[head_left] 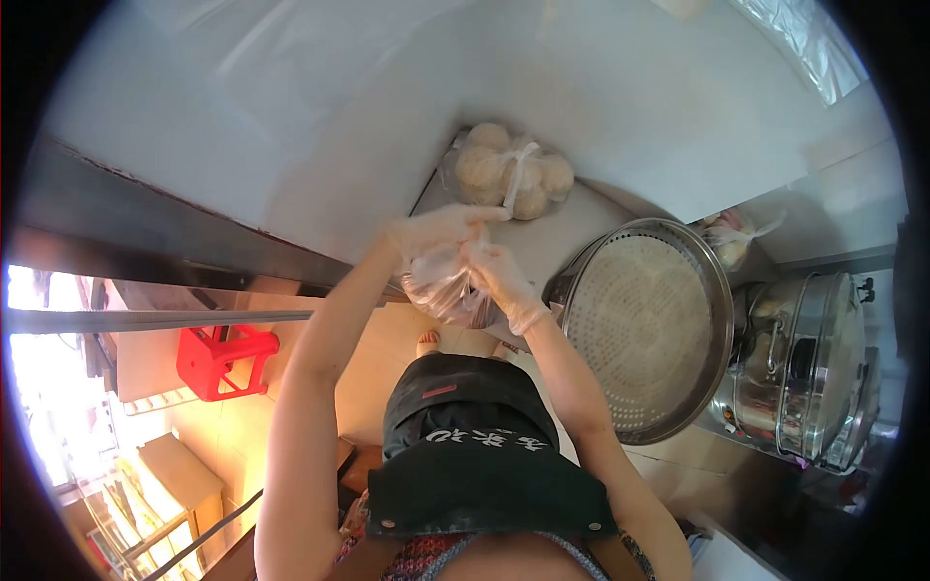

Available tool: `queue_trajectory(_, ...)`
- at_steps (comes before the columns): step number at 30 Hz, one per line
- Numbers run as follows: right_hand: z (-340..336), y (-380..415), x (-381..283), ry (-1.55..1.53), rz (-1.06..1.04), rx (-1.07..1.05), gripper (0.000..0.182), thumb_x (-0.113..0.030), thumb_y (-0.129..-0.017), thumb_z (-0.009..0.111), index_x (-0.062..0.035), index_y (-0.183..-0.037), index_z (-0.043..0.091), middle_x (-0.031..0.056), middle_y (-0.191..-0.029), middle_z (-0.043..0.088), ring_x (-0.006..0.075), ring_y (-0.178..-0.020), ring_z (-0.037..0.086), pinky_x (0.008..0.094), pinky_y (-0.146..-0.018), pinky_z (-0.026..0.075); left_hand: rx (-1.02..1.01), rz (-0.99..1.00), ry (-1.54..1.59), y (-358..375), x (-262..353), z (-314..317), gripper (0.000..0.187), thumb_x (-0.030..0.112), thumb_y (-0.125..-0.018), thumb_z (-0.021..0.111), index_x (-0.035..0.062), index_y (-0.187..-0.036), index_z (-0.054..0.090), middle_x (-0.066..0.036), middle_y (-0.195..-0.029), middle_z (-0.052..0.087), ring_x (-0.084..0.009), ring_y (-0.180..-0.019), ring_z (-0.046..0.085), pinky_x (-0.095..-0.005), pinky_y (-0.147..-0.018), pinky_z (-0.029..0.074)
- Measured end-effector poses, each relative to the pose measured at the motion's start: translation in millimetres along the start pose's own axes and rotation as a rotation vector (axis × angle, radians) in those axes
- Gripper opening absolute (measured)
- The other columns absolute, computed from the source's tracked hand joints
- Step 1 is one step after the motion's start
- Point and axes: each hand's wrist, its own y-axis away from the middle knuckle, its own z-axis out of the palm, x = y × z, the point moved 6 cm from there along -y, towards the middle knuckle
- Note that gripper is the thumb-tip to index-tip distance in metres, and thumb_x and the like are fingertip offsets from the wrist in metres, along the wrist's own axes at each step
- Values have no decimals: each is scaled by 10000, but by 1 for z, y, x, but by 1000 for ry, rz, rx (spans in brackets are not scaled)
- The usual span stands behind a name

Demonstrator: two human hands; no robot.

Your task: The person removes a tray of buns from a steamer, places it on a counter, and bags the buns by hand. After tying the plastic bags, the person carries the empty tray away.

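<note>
A clear plastic bag (448,295) with pale contents hangs in front of the apron, at the edge of the counter. My right hand (502,281), in a thin see-through glove, is closed around the gathered neck of this bag. Just above, my left hand (436,230), gloved too, has its index finger stretched to the right and its other fingers curled at the bag's top. Beyond the fingertips lies a tied plastic bag of round pale buns (523,179) on the counter.
At right stands a large round perforated steamer tray (644,334). Behind it are a small tied bag (731,237) and shiny metal steamer pots (799,363). A red plastic stool (223,360) and a wooden stand (179,474) are on the floor at left.
</note>
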Motion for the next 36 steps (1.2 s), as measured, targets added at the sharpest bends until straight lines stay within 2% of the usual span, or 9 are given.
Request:
queue_trajectory(4,-6,-11,-3,-313,2,97,217,-260,-994,562,-105,-842,558,-57,-626,420,43,-500,330,193,-472,248,79,37,260,31,-19,1,531,251,-910,651,35,-1372,504,-76,-1239,600,-142,-1117,558,-301,-993,432)
queue_trajectory(10,-4,-17,-19,-270,-15,96,264,-284,-996,555,-79,-829,555,-54,-619,406,69,-519,331,250,-513,295,217,44,-536,50,-14,26,490,282,-891,693,70,-1309,550,-54,-1149,654,-128,-1022,598,-291,-922,473)
queue_trajectory(13,-8,-22,-17,-96,-61,-86,251,-282,-1010,533,-88,-851,552,-36,-674,437,81,-583,373,264,-520,332,552,74,-375,32,-51,14,448,237,-872,695,86,-1278,582,-63,-1052,689,-143,-963,622,-291,-871,491)
queue_trajectory(16,-22,-8,-27,586,-178,-56,155,-218,-960,579,-75,-901,599,-6,-676,468,131,-614,443,317,-571,397,764,201,-353,48,-26,19,293,209,-856,679,104,-1129,657,-124,-988,708,-289,-905,680,-361,-810,516)
queue_trajectory(19,10,13,-46,1523,-837,-141,137,-171,-844,628,-78,-944,640,29,-723,476,179,-667,507,335,-617,446,804,181,-443,47,-32,14,209,186,-848,672,81,-1029,670,-141,-992,699,-329,-914,670,-372,-806,516)
queue_trajectory(25,35,32,-46,1894,-1095,299,301,-161,-750,582,-111,-1040,646,41,-782,445,217,-742,519,361,-720,463,1068,106,-583,58,-25,24,213,201,-826,680,77,-999,682,-130,-972,693,-337,-899,662,-379,-814,510)
queue_trajectory(28,36,36,-43,1861,-1171,342,358,-165,-750,580,-93,-1095,643,41,-790,441,212,-742,509,351,-745,449,947,251,-481,65,-34,22,233,226,-847,678,62,-1012,695,-94,-945,697,-259,-890,667,-352,-816,497)
queue_trajectory(31,35,40,-44,1907,-1213,285,381,-170,-758,572,-82,-1122,643,37,-793,432,205,-746,500,355,-747,446,610,49,530,54,-62,5,270,251,-871,672,30,-1024,704,-62,-911,682,-176,-877,641,-319,-815,484)
queue_trajectory(36,35,38,-36,1878,-1258,191,374,-175,-769,562,-104,-1123,659,33,-805,445,191,-749,505,371,-749,437,703,46,266,56,-20,24,243,166,-873,656,8,-1054,689,-65,-905,664,-140,-850,619,-284,-767,494)
